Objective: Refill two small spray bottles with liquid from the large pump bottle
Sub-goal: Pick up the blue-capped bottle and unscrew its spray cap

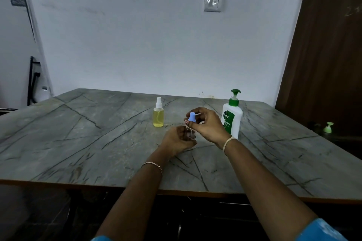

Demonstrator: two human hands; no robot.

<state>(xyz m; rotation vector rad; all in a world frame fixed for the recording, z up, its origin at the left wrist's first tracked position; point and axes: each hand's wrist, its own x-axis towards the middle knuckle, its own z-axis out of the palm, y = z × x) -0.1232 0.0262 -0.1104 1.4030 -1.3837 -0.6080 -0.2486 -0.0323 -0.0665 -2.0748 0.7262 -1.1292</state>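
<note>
My left hand is wrapped around a small clear spray bottle at the middle of the table; most of the bottle is hidden by the fingers. Just above it, my right hand pinches the blue spray cap, whose thin tube points right. Whether the cap is seated on the bottle is unclear. A second small spray bottle with yellow liquid and a white sprayer stands upright to the left. The large white pump bottle with a green pump stands right of my hands.
The grey marble-patterned table runs up to a white wall. A small green pump top shows off the table's right edge beside a brown door. Dark furniture sits off the left edge.
</note>
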